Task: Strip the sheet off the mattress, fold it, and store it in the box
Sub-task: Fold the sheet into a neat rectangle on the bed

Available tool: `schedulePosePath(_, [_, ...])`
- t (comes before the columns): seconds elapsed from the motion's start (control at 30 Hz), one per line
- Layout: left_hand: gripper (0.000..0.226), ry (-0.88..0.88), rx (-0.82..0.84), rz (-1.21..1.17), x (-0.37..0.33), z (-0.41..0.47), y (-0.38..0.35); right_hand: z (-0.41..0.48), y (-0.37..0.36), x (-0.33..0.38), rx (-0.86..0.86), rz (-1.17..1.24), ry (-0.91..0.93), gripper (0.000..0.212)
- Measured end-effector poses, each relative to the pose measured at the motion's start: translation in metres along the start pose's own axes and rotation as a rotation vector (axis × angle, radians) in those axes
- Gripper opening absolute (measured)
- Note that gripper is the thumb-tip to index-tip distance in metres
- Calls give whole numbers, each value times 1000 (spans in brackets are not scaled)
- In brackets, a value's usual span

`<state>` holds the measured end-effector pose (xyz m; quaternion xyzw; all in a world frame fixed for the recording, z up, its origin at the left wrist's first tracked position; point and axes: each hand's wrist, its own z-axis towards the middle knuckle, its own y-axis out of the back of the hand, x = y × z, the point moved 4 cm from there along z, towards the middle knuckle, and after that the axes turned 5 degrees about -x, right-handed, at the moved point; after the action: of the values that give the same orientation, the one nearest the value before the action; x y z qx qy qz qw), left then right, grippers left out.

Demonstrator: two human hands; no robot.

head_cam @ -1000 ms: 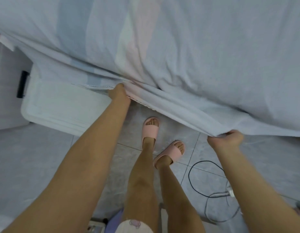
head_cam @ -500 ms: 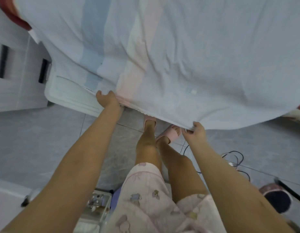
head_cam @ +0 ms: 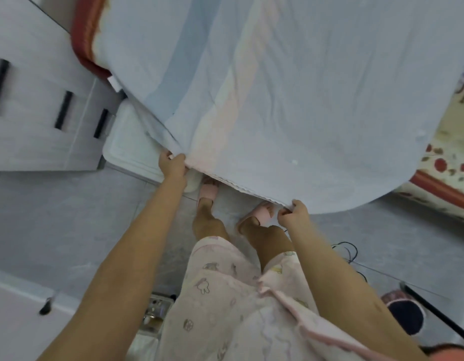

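Observation:
A pale blue sheet (head_cam: 316,95) with blue, white and pink stripes spreads over the mattress (head_cam: 449,162), whose floral top and red piping show at the right and far left. My left hand (head_cam: 173,164) grips the sheet's near hem by the pink stripe. My right hand (head_cam: 293,213) pinches the same scalloped hem further right, lifted off the bed edge. A white box (head_cam: 126,149) with its lid on sits on the floor under the sheet's left edge, just beyond my left hand.
A white cabinet (head_cam: 43,121) with black handles stands at the left. My feet in pink slippers (head_cam: 208,192) are under the hem on grey tile. A black cable (head_cam: 348,251) lies on the floor at right, with a dark round object (head_cam: 405,316) near it.
The view has pulled back and up, showing more of the mattress at the right and the cabinet at the left. Both hands keep hold of the hem, and the sheet lies flatter.

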<state>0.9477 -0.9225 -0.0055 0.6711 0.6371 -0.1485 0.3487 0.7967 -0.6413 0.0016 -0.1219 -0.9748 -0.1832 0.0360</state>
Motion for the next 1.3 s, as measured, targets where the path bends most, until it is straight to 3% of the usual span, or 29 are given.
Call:
schedulePosePath(0.13, [44,-130,138,39,-25,-33,-1,-44,-40,-44,123,-221,71,25])
schedulePosePath(0.23, [65,-236,211,139,-46,-46,0,-88,-88,-88,277,-254,-110,19])
schedulePosePath(0.33, [62,-237,217,147,-60,-58,0,-128,-126,-121,436,-186,-176,50])
schedulePosePath(0.37, [58,-213,216,115,-64,-58,2,-140,-140,-130,499,-131,-181,52])
schedulePosePath(0.5, [51,-114,215,15,-77,-53,14,-165,-161,-134,521,38,-76,23])
schedulePosePath(0.57, [48,39,300,-85,-82,-51,11,-175,-158,-128,521,59,-37,19])
schedulePosePath(0.67, [22,360,423,-230,-91,-54,-2,-194,-148,-115,493,34,27,19])
schedulePosePath(0.73, [11,458,467,-298,-99,-51,-14,-200,-141,-106,468,36,52,18])
schedulePosePath(0.83, [33,440,505,-381,-124,-37,-25,-207,-138,-94,435,-2,114,18])
schedulePosePath(0.93, [48,398,447,-402,-139,-11,-22,-207,-136,-84,384,-17,194,16])
schedulePosePath(1.07, [49,377,223,-356,-149,43,12,-202,-136,-76,303,-44,285,17])
schedulePosePath(1.17, [57,181,-27,-244,-163,61,50,-194,-136,-82,250,-120,325,14])
schedulePosePath(1.3, [51,-2,-126,-79,-168,70,93,-182,-134,-102,201,-220,291,9])
